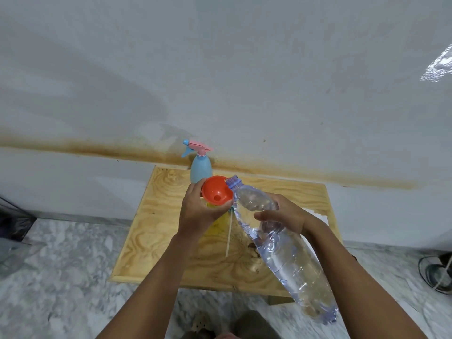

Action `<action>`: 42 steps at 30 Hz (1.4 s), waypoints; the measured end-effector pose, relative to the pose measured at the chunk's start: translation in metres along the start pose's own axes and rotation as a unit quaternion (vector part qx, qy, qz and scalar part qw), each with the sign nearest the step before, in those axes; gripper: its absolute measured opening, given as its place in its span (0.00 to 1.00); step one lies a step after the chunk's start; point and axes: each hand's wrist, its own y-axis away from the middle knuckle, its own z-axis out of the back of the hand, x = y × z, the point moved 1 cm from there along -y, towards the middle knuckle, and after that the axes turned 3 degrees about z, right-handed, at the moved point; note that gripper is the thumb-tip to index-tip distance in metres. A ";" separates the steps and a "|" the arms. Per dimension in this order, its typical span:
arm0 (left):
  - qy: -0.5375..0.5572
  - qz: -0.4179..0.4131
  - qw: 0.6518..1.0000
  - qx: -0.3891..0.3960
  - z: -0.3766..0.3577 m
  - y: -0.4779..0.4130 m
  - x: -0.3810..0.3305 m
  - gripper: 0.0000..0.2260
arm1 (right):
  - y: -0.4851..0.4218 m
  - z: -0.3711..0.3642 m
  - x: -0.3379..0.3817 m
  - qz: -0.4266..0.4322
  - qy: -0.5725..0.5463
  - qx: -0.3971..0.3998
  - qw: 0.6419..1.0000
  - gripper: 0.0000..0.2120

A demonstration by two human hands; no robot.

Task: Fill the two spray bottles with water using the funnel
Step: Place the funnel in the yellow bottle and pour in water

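Note:
An orange funnel (215,190) sits in the neck of a yellow spray bottle (215,222), which is mostly hidden behind my left hand (199,207). That hand grips the funnel and the bottle's top. My right hand (285,214) holds a large clear water bottle (281,248) tilted, its open mouth touching the funnel's right rim. A blue spray bottle (200,171) with a pink and blue trigger head stands upright at the table's far edge. A thin white dip tube (228,237) lies on the table below the yellow bottle.
A small plywood table (151,236) stands against a white wall with a brown stain line. Marble floor surrounds it. A fan base (437,272) sits at the right, and dark objects lie at the far left.

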 end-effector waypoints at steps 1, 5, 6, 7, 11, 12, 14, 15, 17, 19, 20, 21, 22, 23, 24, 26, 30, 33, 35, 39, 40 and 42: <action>-0.002 -0.002 1.000 -0.001 0.000 0.000 0.000 0.37 | 0.001 0.000 0.002 -0.003 0.003 0.001 1.000 0.23; -0.003 -0.007 1.000 -0.004 0.000 0.000 0.000 0.39 | 0.004 -0.002 0.010 -0.014 -0.003 0.009 1.000 0.23; -0.003 -0.009 1.000 -0.004 0.000 0.000 0.000 0.37 | 0.005 -0.002 0.011 -0.015 -0.003 0.011 1.000 0.24; -0.004 -0.012 1.000 -0.004 0.000 0.000 0.001 0.36 | 0.006 -0.002 0.013 -0.016 -0.002 0.012 1.000 0.24; -0.012 -0.014 1.000 -0.007 -0.001 -0.001 0.001 0.36 | 0.006 -0.002 0.014 -0.018 0.011 0.004 1.000 0.23; -0.012 -0.014 1.000 -0.007 -0.001 -0.001 0.001 0.37 | 0.006 -0.002 0.014 -0.018 0.010 0.003 1.000 0.23; -0.012 -0.012 1.000 -0.009 0.000 -0.001 -0.001 0.39 | 0.007 -0.002 0.014 -0.020 0.007 0.004 1.000 0.23; -0.013 -0.012 1.000 -0.009 0.000 -0.001 -0.001 0.40 | 0.008 -0.002 0.015 -0.022 0.007 0.005 1.000 0.22; -0.014 -0.014 1.000 -0.011 0.000 0.000 -0.003 0.40 | 0.010 -0.002 0.017 -0.026 0.010 0.006 1.000 0.17; -0.015 -0.017 1.000 -0.009 0.000 0.001 -0.004 0.40 | 0.014 -0.003 0.017 -0.027 0.011 0.000 1.000 0.14; -0.015 -0.020 1.000 -0.007 0.000 0.002 -0.005 0.39 | 0.016 -0.004 0.018 -0.029 0.013 -0.005 0.999 0.14; -0.015 -0.019 1.000 -0.008 0.000 0.002 -0.005 0.39 | 0.016 -0.004 0.018 -0.032 0.015 -0.005 0.999 0.14; -0.013 -0.017 1.000 -0.008 0.000 0.002 -0.005 0.39 | 0.016 -0.004 0.018 -0.035 0.017 -0.006 0.999 0.15; -0.011 -0.016 1.000 -0.009 0.000 0.002 -0.006 0.40 | 0.016 -0.004 0.018 -0.037 0.018 -0.006 0.999 0.17; -0.010 -0.014 1.000 -0.009 0.000 0.002 -0.006 0.40 | 0.016 -0.004 0.018 -0.039 0.020 -0.004 0.999 0.19; -0.008 -0.012 1.000 -0.009 0.001 0.002 -0.005 0.40 | 0.015 -0.004 0.018 -0.039 0.019 -0.002 0.999 0.18; -0.011 -0.013 1.000 -0.008 0.001 0.003 -0.004 0.41 | 0.016 -0.004 0.018 -0.041 0.016 0.000 0.999 0.16; -0.010 -0.010 1.000 -0.007 0.001 0.004 -0.005 0.39 | 0.016 -0.004 0.019 -0.044 0.014 0.004 0.999 0.18; -0.010 -0.011 1.000 -0.008 0.001 0.004 -0.005 0.39 | 0.016 -0.004 0.019 -0.046 0.011 0.006 0.999 0.18; -0.009 -0.007 1.000 -0.006 0.001 0.004 -0.005 0.40 | 0.017 -0.004 0.017 -0.043 0.012 0.007 0.999 0.20; -0.009 -0.006 1.000 -0.006 0.001 0.004 -0.005 0.40 | 0.017 -0.004 0.017 -0.042 0.011 0.006 0.999 0.20; -0.009 -0.006 1.000 -0.006 0.001 0.004 -0.005 0.39 | 0.017 -0.003 0.017 -0.043 0.011 0.007 0.999 0.21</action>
